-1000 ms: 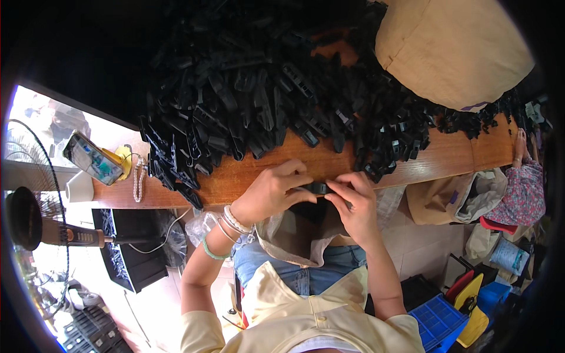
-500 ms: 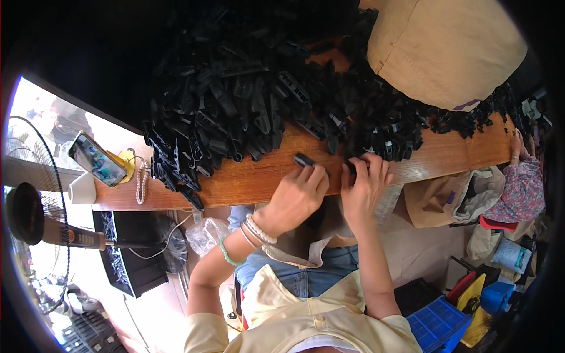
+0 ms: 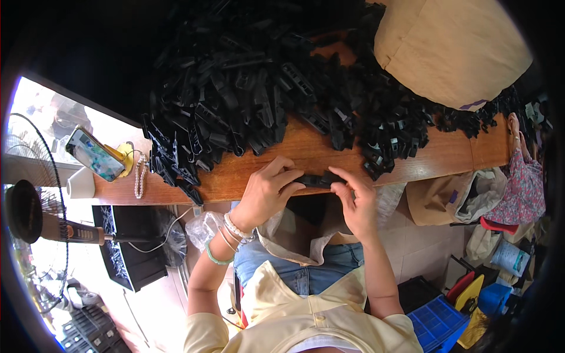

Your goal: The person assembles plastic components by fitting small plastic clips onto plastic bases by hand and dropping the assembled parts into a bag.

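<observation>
The fingers of the left hand (image 3: pixel 265 191) and the right hand (image 3: pixel 358 203) pinch the two ends of a black piece (image 3: pixel 315 180) over the near edge of the worktop (image 3: pixel 226 179). It looks light, stiff and a bit slippery, like hard plastic, so its ends seem good spots to hold. A heap of black parts (image 3: pixel 235 88) lies farther from that edge.

We log strong daylight from the window (image 3: pixel 38 109) at far left, clipped to white; glare also washes out the floor (image 3: pixel 154 312) at near left. The far black pile (image 3: pixel 253 88) sinks into shadow, detail poor. We see a soft sheen on the table (image 3: pixel 435 166) toward the right. Both hands (image 3: pixel 268 185) read fairly sharp. Fisheye rim: black, edges bowed, far corners lost.
</observation>
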Demonstrator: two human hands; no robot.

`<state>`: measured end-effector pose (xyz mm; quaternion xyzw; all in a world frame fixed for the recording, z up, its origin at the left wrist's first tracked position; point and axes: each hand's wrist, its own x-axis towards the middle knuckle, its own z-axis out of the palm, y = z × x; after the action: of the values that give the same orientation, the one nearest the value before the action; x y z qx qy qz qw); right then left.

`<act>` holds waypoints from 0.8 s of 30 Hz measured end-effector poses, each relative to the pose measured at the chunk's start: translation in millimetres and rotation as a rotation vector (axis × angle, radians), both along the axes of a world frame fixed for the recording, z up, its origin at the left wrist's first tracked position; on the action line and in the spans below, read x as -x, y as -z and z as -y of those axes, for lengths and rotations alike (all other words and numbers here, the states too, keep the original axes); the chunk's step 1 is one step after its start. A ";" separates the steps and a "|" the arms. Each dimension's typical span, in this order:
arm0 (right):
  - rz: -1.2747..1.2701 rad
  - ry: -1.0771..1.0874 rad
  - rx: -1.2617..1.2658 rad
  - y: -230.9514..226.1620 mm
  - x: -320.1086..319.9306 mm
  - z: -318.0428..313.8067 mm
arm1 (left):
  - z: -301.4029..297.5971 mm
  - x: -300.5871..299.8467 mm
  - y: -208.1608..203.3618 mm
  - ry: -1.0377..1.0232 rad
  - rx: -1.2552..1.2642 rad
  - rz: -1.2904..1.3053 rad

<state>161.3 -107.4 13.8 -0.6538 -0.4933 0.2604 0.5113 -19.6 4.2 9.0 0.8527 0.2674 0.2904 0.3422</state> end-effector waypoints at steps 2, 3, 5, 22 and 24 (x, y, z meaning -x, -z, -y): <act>0.142 -0.104 0.046 -7.7 -5.0 1.5 | -0.2 2.0 0.9 -0.001 0.005 -0.004; 0.145 -0.100 0.049 -6.0 -7.8 2.2 | -0.9 0.8 -0.7 0.004 0.024 -0.012; 0.154 -0.092 -0.065 0.1 -11.7 3.0 | -2.9 -1.1 -3.1 0.015 0.046 -0.016; 0.393 -0.103 -0.110 9.7 -3.8 -7.0 | -7.3 -6.6 -7.1 0.179 0.008 0.046; 0.072 -0.190 -0.052 9.3 3.2 4.7 | -14.4 -5.0 -9.3 0.286 0.018 -0.043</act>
<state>158.1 -112.1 4.4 -0.5996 -0.5777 0.2711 0.4829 -14.6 18.6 18.3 0.8851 0.1529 0.2178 0.3818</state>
